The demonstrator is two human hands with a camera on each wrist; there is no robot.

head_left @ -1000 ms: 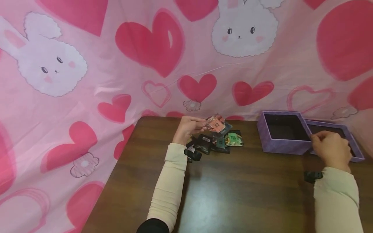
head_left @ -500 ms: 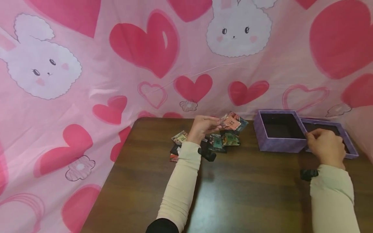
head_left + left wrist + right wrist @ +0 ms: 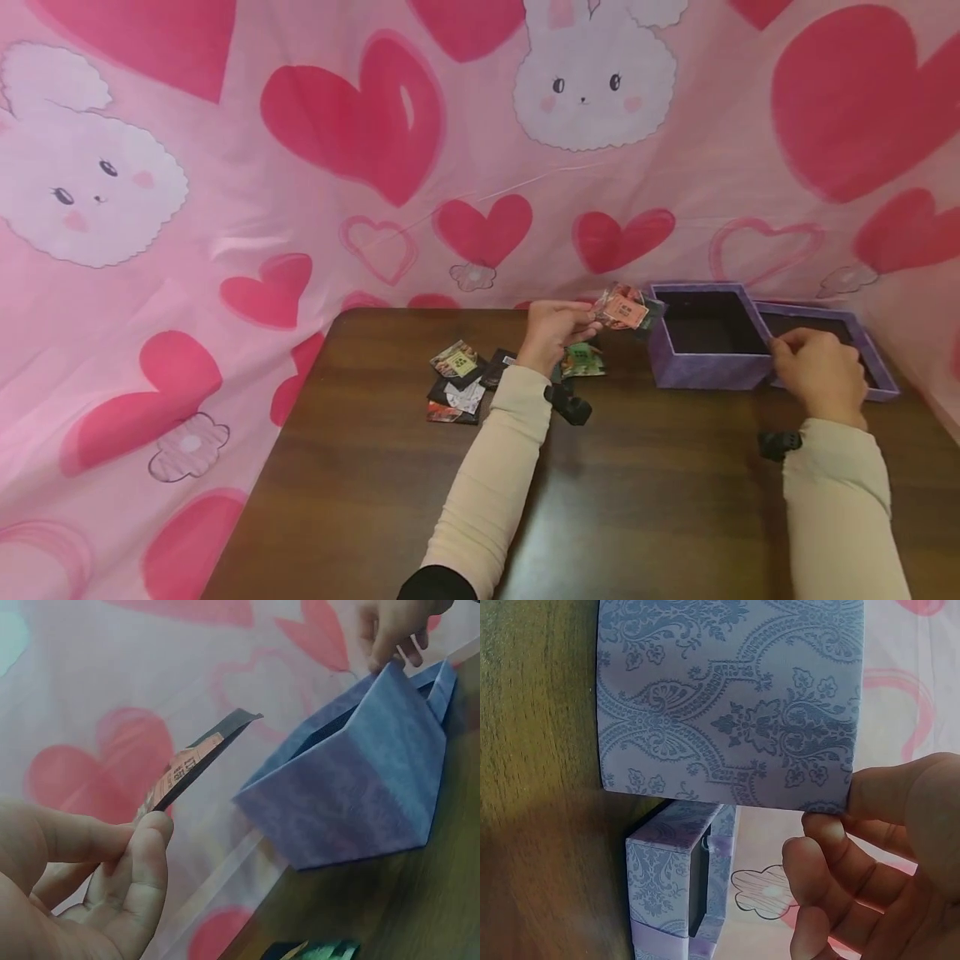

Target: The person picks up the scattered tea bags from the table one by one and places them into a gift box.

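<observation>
The left grip held an orange-labelled packet near the purple box
The packet stuck out beyond its pinching fingertips; to their right, the right grip pinched the box's corner

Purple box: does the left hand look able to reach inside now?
Probably yes: the left hand, pinching an orange-labelled packet, is close to the open purple box, and nothing visible blocks the way.

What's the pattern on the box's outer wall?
Floral scrollwork covers the box, clearest in the right wrist view.
</observation>
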